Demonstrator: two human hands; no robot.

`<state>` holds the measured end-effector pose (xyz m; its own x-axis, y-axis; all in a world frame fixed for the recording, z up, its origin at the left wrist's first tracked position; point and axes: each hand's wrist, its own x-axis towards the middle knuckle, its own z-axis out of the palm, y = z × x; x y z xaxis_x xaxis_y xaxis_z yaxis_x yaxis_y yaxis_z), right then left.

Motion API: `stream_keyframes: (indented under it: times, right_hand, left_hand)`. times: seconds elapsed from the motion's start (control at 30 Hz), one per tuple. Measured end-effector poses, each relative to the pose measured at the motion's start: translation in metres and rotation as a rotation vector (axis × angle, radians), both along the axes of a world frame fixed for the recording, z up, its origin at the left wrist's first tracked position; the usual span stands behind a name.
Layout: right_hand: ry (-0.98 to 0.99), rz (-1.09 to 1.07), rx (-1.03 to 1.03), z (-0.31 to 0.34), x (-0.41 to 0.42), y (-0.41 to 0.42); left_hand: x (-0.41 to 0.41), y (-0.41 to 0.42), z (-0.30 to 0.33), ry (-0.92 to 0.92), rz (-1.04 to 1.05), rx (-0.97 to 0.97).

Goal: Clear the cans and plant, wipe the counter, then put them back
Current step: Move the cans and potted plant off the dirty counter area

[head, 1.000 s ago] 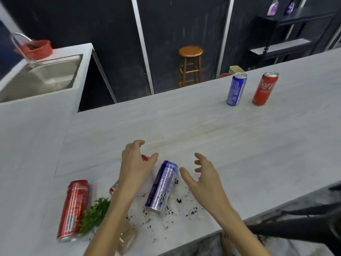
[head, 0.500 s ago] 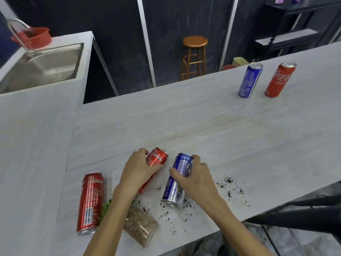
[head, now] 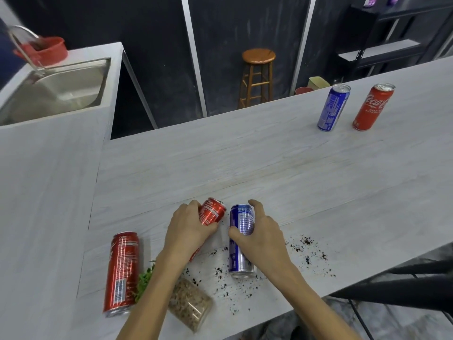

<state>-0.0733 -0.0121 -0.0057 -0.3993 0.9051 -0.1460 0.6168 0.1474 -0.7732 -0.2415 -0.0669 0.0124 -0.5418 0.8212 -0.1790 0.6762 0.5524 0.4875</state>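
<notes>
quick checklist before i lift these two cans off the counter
1. Left hand grips the lying red can: ok.
2. Right hand grips the lying blue can: ok.
3. Room beside the upright blue can and upright red can: ok.
4. Held cans empty or sealed: cannot tell.
5. Tipped plant jar and third red can clear of the arms: not ok, the jar lies right by the left forearm.
6. Counter clean: not ok, soil crumbs are scattered.
</notes>
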Motion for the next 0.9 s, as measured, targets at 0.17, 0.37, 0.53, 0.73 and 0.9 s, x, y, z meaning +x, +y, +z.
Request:
stream_keyframes:
  times: [0.17, 0.37, 0.53, 0.73, 0.9]
  right_hand:
    - [-0.050, 0.022, 0.016, 0.002, -0.003, -0.002]
    - [-0.049, 0.016, 0.008, 0.002, -0.005, 0.001]
    - [0.010, 0.024, -0.011, 0.002, 0.001, 0.004]
    - [0.084, 0.024, 0.039, 0.006, 0.010, 0.016]
    - [0.178, -0.010, 0.069, 0.018, 0.024, 0.032]
  left_hand:
    - [0.001, 0.000, -0.003, 0.012, 0.009, 0.003]
    - [0.000, -0.002, -0.006, 0.009, 0.018, 0.042]
    - [-0.003, -0.006, -0.004, 0.021, 0.027, 0.093]
    - [0.000, -0.002, 0.007, -0.049, 0.046, 0.191]
    - [0.011, 0.013, 0.020, -0.094, 0.047, 0.298]
